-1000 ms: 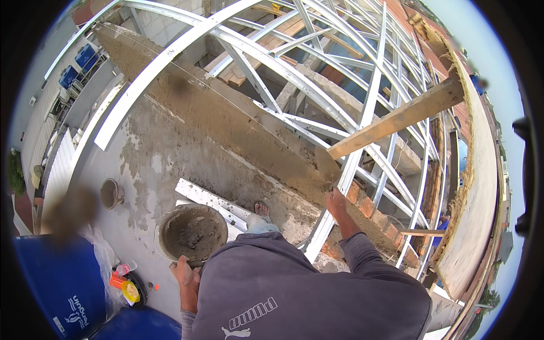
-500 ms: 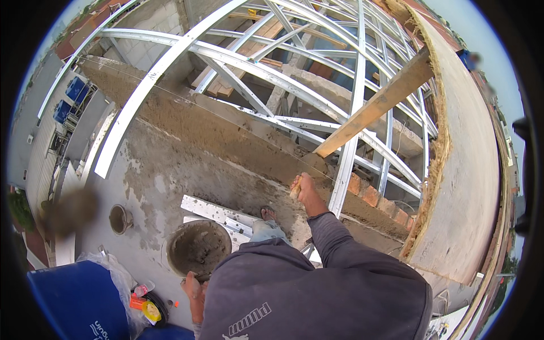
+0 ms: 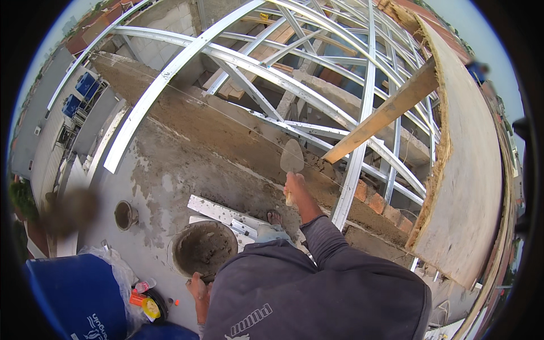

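My right hand [image 3: 296, 186] is closed round the wooden handle of a trowel [image 3: 292, 157]. Its grey, rounded blade points away from me, in front of the mortar-coated wall [image 3: 238, 126]. A thin string runs along the wall. To the lower left, my left hand [image 3: 199, 290] is curled at the near rim of a bucket [image 3: 177, 258] with wet grey mortar [image 3: 205, 247] inside. Part of that hand's fingers is hidden against the rim.
Silver metal roof trusses [image 3: 317, 102] rise beyond the wall. A wooden plank [image 3: 391, 109] slants to a large board [image 3: 476, 153] on the right. A smaller bucket [image 3: 126, 216], white metal channels [image 3: 224, 214] and a blue container [image 3: 76, 292] stand left. Exposed bricks [image 3: 376, 203] line the wall's right part.
My right hand has drawn back slightly left, and the trowel blade, barely discernible against the wall before, now shows its full face. My left hand stays by the bucket; the view has shifted slightly.
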`<state>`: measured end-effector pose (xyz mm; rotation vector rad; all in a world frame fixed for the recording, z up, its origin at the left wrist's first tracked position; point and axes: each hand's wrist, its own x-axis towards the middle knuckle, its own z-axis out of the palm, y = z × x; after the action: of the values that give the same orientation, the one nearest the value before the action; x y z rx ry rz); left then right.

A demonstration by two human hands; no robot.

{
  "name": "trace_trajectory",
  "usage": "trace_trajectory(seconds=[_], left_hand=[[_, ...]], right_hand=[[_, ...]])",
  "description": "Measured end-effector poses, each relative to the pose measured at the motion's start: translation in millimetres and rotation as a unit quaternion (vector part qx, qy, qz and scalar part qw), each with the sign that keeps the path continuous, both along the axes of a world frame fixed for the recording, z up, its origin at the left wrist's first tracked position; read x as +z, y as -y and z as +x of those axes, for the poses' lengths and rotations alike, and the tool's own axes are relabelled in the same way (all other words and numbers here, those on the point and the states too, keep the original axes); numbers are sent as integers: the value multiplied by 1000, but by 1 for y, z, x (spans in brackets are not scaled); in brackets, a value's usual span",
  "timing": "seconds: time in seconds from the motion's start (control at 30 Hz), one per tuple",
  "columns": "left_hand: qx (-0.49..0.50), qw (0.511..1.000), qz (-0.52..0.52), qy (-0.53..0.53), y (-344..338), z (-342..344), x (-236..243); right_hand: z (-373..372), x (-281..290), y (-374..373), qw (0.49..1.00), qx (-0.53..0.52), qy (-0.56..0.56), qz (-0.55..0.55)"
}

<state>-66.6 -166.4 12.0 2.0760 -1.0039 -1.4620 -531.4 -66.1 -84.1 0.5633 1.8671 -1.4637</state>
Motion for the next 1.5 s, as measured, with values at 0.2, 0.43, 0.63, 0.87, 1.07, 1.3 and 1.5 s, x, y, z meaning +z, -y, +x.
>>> trace_trajectory(seconds=[0.2,0.43,0.63,0.87,1.07,1.3,1.5], left_hand=[[22,1000,6,-14,-10,6,-2],[-16,999,8,28,-14,14,-8],[37,998,-22,-52,-22,5,6],[117,992,17,-42,-30,0,24],[151,987,-26,-58,-39,3,17],[191,979,15,-64,-42,4,3],[220,970,16,-101,-59,12,-6]], right_hand=[[7,-16,-54,955,-206,91,-191],[-10,-31,19,930,-110,176,-303],[-41,-11,-41,962,137,-92,216],[-121,-8,-63,704,440,-248,500],[-148,15,-39,601,594,-298,444],[-85,-18,-59,803,334,-404,283],[32,-101,-65,861,262,-316,301]])
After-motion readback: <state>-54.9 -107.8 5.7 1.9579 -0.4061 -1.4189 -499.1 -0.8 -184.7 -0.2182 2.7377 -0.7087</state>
